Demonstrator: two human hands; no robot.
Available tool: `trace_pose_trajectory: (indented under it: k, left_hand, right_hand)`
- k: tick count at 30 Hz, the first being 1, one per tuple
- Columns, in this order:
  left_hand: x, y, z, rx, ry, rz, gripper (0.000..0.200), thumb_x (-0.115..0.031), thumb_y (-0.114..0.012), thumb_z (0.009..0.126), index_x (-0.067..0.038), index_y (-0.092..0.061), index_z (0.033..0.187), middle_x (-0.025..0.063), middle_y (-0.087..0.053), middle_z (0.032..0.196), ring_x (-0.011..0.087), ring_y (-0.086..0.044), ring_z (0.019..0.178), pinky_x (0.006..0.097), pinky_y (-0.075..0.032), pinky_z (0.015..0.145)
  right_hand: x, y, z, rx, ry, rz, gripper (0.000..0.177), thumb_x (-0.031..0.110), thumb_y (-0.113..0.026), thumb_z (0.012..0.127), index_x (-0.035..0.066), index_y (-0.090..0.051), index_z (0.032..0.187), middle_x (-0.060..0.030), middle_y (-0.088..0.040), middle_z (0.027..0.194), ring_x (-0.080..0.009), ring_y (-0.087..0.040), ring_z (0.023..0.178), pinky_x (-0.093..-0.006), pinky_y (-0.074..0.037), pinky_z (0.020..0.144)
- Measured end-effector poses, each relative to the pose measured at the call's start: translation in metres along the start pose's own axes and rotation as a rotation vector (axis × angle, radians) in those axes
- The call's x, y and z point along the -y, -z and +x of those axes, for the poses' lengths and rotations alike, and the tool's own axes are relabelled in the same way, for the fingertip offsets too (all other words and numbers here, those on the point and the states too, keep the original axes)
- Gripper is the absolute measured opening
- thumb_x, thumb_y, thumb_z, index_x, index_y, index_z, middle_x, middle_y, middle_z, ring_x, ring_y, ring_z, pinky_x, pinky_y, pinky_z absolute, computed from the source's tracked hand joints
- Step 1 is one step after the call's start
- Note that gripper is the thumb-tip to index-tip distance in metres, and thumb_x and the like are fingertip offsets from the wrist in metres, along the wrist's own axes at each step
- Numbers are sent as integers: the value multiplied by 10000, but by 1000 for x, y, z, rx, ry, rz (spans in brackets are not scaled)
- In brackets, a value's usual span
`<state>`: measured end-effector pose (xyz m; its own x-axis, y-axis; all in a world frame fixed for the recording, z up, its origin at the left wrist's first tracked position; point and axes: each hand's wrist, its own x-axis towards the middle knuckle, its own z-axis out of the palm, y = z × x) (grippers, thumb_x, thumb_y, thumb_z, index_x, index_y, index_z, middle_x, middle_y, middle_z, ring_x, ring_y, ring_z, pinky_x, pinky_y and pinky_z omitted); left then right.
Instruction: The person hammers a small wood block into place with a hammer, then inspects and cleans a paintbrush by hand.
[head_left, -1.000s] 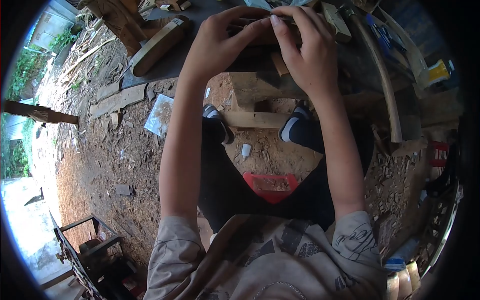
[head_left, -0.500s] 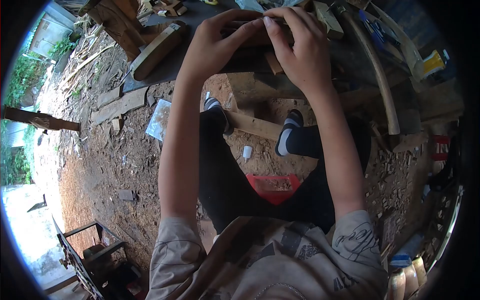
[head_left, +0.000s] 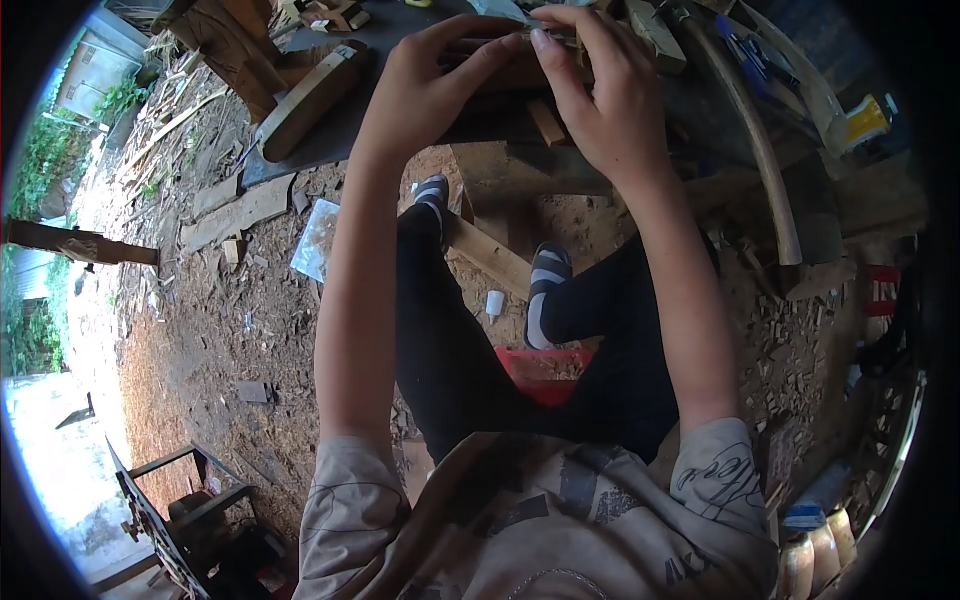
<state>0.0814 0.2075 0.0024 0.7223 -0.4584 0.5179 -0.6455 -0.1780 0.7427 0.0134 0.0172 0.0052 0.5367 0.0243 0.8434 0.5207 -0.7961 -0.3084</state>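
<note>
At the top of the head view, my left hand (head_left: 432, 85) curls around a brown piece of wood (head_left: 510, 75) on the dark workbench (head_left: 350, 125). Opposite it, my right hand (head_left: 612, 105) bends its fingers over the right part of the same piece, thumb on the near side. Both thumbs point inward with a small gap between them. My hands cover much of the piece, so its full shape is hidden. A small wooden block (head_left: 547, 123) lies just below, near my right thumb. Clear plastic (head_left: 498, 10) shows beyond the fingers.
A long-handled tool (head_left: 745, 120) lies at the right, beside a pale wood block (head_left: 655, 38). A rounded wooden bar (head_left: 312, 100) rests at the bench's left edge. Below are a plank (head_left: 490, 255), a white cup (head_left: 495, 303), a red stool (head_left: 545, 375) and scattered wood scraps.
My right hand has shifted slightly right, and the thumbs have moved a little apart. My right foot has drawn back toward me and left. My left hand stays nearly in place.
</note>
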Motion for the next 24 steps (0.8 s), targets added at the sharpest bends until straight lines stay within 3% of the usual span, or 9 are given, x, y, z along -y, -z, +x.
trace_pose_trajectory:
  k: [6, 24]
  left_hand:
    - [0, -2, -2, 0, -3, -92, 360, -308, -712, 998, -53, -743, 1251, 154, -791, 1036, 181, -757, 978, 319, -573, 873]
    - [3, -1, -2, -32, -81, 53, 350, -311, -702, 1001, -67, -751, 1246, 136, -787, 1007, 191, -757, 987, 336, -581, 868]
  right_hand:
    - [-2, 0, -1, -26, 43, -35, 255, 232, -603, 1045, 16, -654, 1172, -187, -714, 1018, -373, -707, 984, -469, -552, 878]
    - [-2, -1, 1, -6, 16, 54, 269, 221, -577, 1059, -5, -631, 1195, -196, -715, 1034, -370, -707, 986, -466, -542, 880]
